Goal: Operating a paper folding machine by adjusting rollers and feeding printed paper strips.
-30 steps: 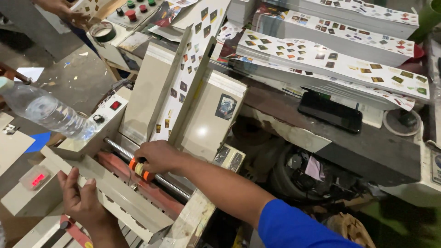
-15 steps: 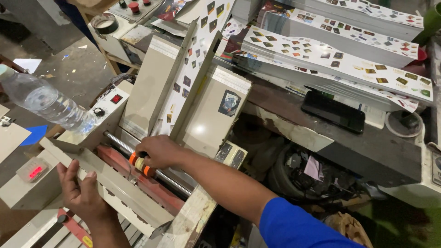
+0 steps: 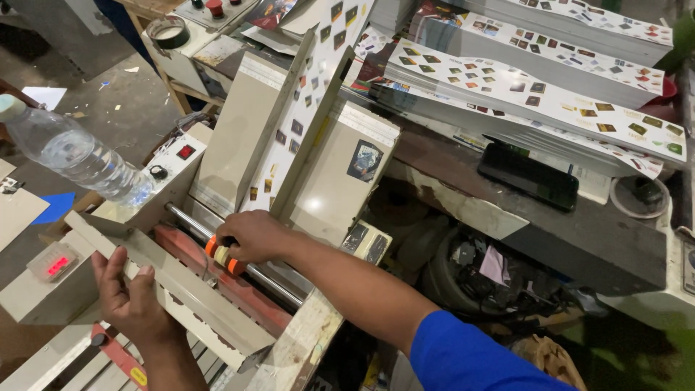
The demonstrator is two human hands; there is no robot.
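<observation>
Gripping orange roller collar (image 3: 221, 255), cream machine (image 3: 239, 137), littered concrete floor (image 3: 123, 101)

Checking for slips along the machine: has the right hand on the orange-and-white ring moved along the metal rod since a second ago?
No. The right hand grips the orange-and-white ring at the same spot beside the red bar.

The right hand (image 3: 255, 237) covers most of the orange wheels (image 3: 219, 255) at centre-left. The left hand's (image 3: 129, 298) fingers curl out of sight behind the cream guard (image 3: 190, 297). The bottle's (image 3: 69, 153) cap is cut by the left edge. The sheets' (image 3: 528, 90) prints at upper right are too small to tell.
</observation>
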